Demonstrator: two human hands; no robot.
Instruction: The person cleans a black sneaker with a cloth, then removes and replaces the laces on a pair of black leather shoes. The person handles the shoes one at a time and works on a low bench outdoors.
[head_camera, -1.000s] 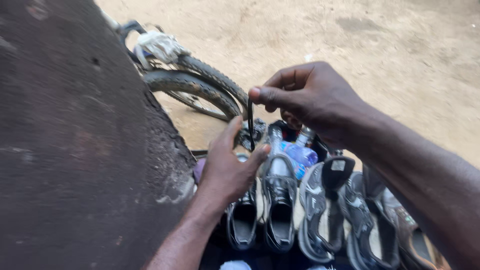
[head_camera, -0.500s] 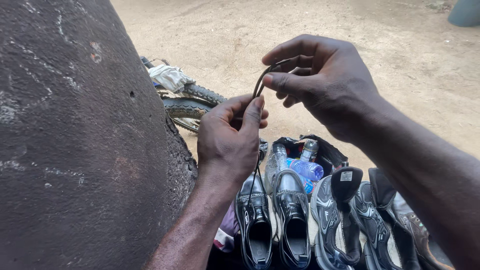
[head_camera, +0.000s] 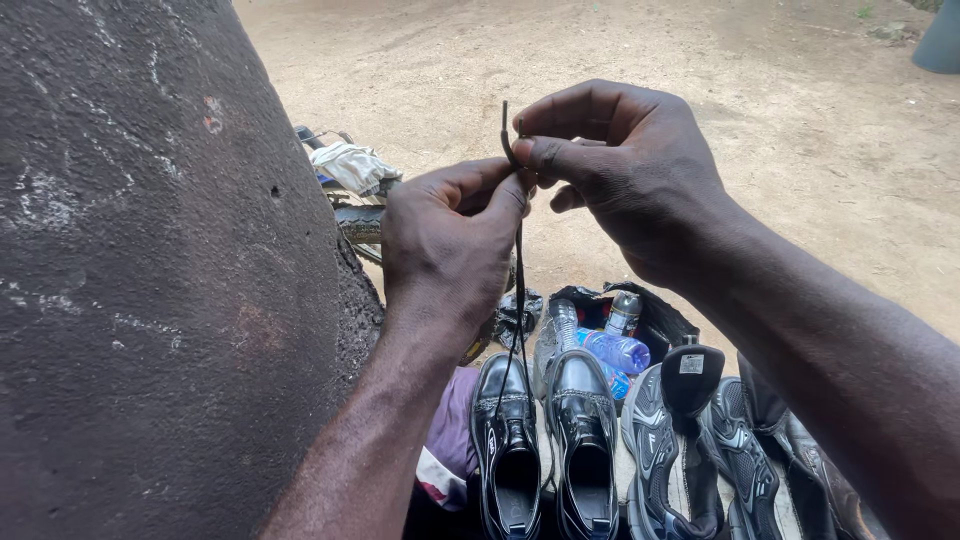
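- Left hand (head_camera: 445, 240) and right hand (head_camera: 615, 165) both pinch 1 black lace (head_camera: 519, 290), held taut above the shoes (head_camera: 545, 450).
- Step: working the lace end; next move likely calls for fine fingertip control.

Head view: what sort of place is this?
Likely an outdoor shoe-repair or shoe-selling spot: bare dirt ground, a row of shoes beside a large trunk or rock, and both hands, left hand and right hand, pinching a dark lace.

Small white label (head_camera: 691, 364) on black shoe tongue, blue bottle label (head_camera: 618, 351) behind shoes
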